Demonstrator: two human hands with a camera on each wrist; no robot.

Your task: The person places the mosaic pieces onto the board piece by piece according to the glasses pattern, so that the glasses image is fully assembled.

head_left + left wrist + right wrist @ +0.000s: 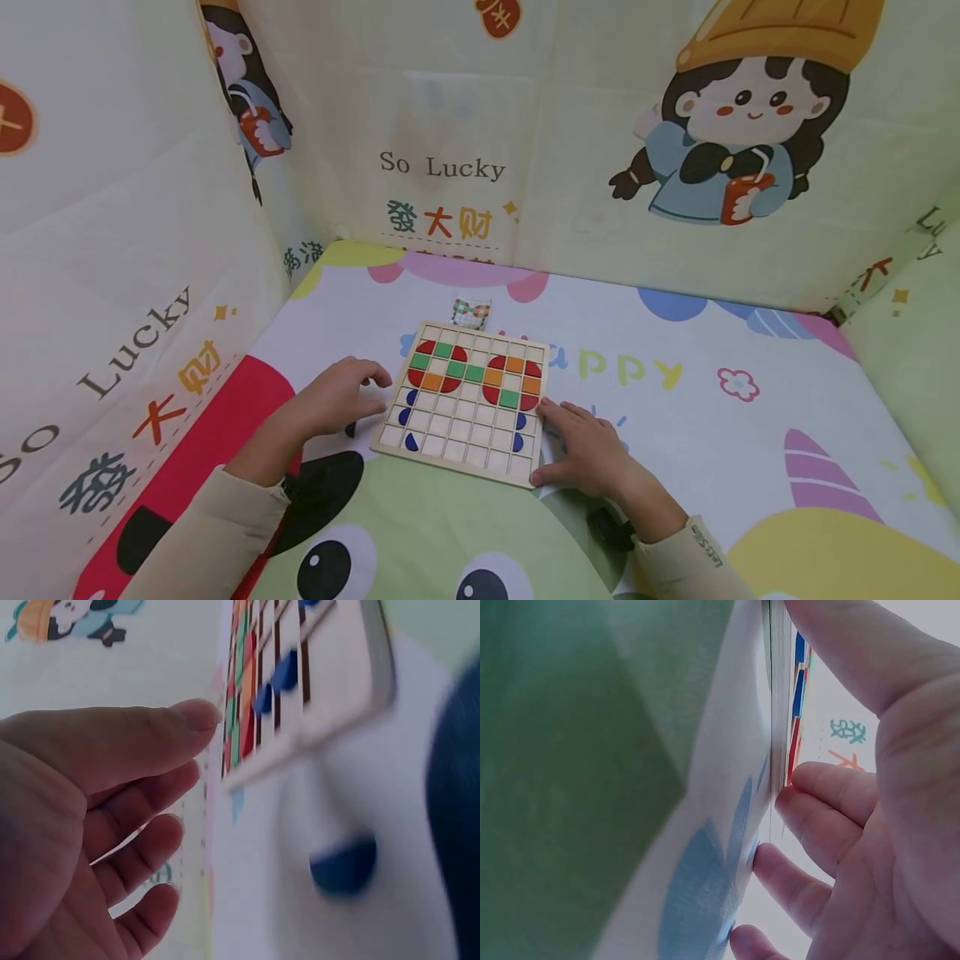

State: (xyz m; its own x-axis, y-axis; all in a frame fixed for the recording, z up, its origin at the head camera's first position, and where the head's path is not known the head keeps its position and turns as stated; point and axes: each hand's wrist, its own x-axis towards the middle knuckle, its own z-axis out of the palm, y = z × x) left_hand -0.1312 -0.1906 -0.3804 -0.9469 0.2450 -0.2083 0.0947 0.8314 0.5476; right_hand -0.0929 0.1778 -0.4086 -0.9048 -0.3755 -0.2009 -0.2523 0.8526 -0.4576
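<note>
A square wooden grid board [454, 464] lies on the printed tabletop. Red quarter-round, green and orange square tiles form two rounded shapes joined by a green tile [475, 373]. Lower down, blue half-round tiles [412, 441] sit along its left and right columns. Beside the board's left edge is my left hand [339, 398], holding nothing, thumb and fingers apart. A loose blue half-round tile [345, 864] lies on the table under that hand. My right hand [588, 450] rests at the board's right edge, thumb near the front corner and fingertips along the side.
A small printed card [471, 313] with a similar coloured pattern stands just behind the board. The tabletop [600, 325] carries cartoon prints and the word "Happy". Pale printed fabric walls [555, 167] enclose it at the back and sides.
</note>
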